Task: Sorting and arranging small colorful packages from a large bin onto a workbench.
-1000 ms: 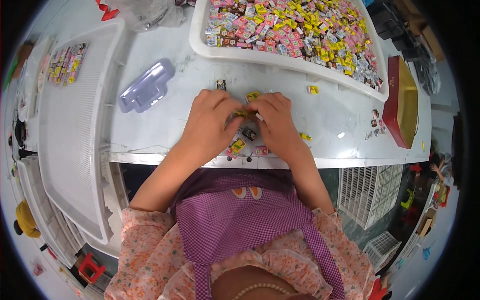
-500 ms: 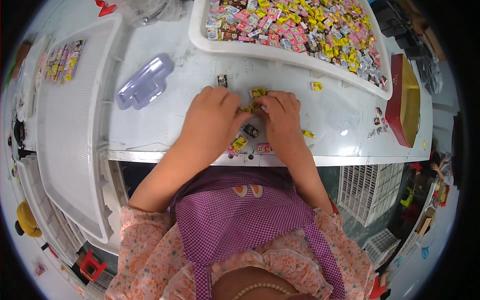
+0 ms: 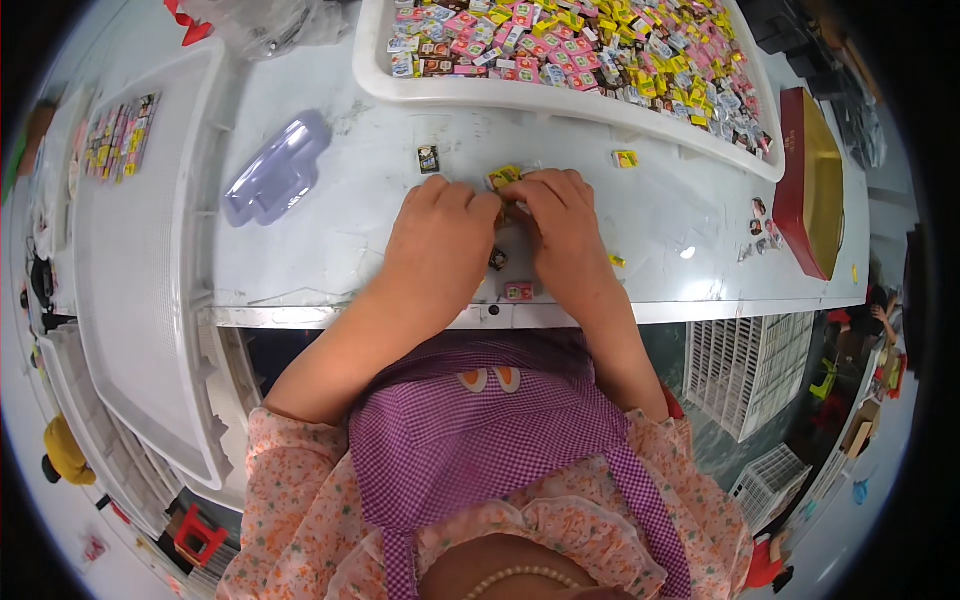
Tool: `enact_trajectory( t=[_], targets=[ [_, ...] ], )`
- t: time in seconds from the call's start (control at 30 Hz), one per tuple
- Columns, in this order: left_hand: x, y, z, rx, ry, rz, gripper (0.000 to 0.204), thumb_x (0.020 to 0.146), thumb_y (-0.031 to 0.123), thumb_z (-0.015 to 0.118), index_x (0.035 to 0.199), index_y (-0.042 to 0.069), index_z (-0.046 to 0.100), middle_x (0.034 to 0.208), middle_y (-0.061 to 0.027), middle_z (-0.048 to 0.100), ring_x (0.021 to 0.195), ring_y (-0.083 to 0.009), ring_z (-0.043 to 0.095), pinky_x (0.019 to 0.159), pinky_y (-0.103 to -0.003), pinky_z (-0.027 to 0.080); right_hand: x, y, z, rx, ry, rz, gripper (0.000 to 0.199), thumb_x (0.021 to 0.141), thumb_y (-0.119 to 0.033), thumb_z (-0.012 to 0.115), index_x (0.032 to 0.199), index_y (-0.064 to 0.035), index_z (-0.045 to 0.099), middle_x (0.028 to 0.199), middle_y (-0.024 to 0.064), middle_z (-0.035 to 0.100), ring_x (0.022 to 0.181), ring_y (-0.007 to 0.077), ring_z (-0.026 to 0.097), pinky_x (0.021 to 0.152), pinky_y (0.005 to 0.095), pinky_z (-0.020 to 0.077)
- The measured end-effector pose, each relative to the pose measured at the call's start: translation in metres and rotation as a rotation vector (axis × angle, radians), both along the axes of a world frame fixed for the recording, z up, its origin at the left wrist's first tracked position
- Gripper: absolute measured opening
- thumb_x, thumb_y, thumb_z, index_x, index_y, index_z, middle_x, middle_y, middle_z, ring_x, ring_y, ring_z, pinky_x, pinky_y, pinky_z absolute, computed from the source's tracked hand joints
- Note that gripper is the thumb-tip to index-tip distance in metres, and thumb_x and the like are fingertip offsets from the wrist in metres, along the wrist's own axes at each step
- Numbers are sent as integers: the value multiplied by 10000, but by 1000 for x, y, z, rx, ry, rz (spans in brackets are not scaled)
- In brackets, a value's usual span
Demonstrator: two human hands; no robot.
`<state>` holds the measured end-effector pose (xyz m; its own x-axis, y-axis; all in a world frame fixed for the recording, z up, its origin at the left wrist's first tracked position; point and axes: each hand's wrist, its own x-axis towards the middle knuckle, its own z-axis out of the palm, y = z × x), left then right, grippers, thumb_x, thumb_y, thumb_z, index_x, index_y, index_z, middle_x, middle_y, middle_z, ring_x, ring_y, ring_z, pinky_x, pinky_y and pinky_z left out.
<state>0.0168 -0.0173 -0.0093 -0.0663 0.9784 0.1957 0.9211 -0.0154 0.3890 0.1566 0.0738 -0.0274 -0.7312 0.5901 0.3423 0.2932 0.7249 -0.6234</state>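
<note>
Over the table's near part, my left hand [image 3: 443, 242] and my right hand [image 3: 565, 228] meet fingertip to fingertip. Both are closed in a pinch around small yellow wrapped candies, largely hidden by the fingers. One yellow candy [image 3: 503, 177] shows just beyond the fingertips; whether it is held or lies on the table I cannot tell. Between my wrists lie a black candy [image 3: 497, 260], partly covered by the left hand, and a pink candy [image 3: 519, 291]. Another black candy [image 3: 428, 158] rests past my left knuckles. A yellow piece [image 3: 617, 261] lies beside my right wrist.
A large white tray [image 3: 570, 103] heaped with mixed candies stands at the back. To the left are a clear plastic insert [image 3: 278, 170] and a white mesh tray [image 3: 135, 300] with rows of candies [image 3: 121, 137]. A red-and-gold box [image 3: 812, 185] stands at right, near loose candies [image 3: 757, 228].
The whole view has shifted slightly. My hands have drawn closer together, and the left now covers the yellow and pink candies that lay below it. The yellow candies in the fingers are more hidden.
</note>
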Motion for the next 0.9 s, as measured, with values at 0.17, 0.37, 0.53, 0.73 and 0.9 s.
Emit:
enact_trajectory(
  t=[0.17, 0.37, 0.53, 0.73, 0.9],
  targets=[
    [-6, 2, 1, 126, -71, -131, 293, 652, 9, 656, 941, 50, 623, 845, -89, 594, 823, -288, 548, 800, -386, 460, 3, 4, -3, 6, -15, -56, 309, 719, 102, 603, 987, -52, 620, 979, 81, 596, 945, 296, 528, 848, 390, 395],
    [-1, 4, -2, 192, -259, -58, 324, 660, -12, 650, 975, 44, 602, 950, -108, 610, 892, -298, 548, 837, -390, 435, 5, 7, -1, -37, 10, -31, 348, 723, 119, 571, 1018, -57, 625, 1016, 82, 612, 979, 289, 532, 876, 381, 392],
    [8, 12, -5, 213, -141, -33, 309, 687, -17, 633, 987, 40, 587, 966, -114, 610, 892, -295, 552, 825, -388, 429, 6, 7, 1, -104, 19, -10, 399, 714, 135, 536, 1054, -56, 619, 1027, 86, 616, 997, 292, 532, 898, 376, 389],
    [-5, 3, -2, 193, -136, -59, 255, 705, -16, 657, 947, 52, 614, 920, -80, 622, 877, -273, 550, 803, -375, 420, 6, 7, 1, -68, 12, -30, 362, 737, 113, 557, 1042, -74, 615, 984, 82, 616, 951, 286, 531, 866, 370, 388],
    [-13, -5, -4, 220, -126, -56, 197, 727, 14, 687, 910, 69, 643, 869, -55, 627, 863, -255, 550, 789, -358, 418, -2, -4, -3, -34, -24, -74, 330, 755, 80, 579, 1033, -94, 617, 956, 68, 610, 936, 265, 532, 891, 397, 356]
  ],
)
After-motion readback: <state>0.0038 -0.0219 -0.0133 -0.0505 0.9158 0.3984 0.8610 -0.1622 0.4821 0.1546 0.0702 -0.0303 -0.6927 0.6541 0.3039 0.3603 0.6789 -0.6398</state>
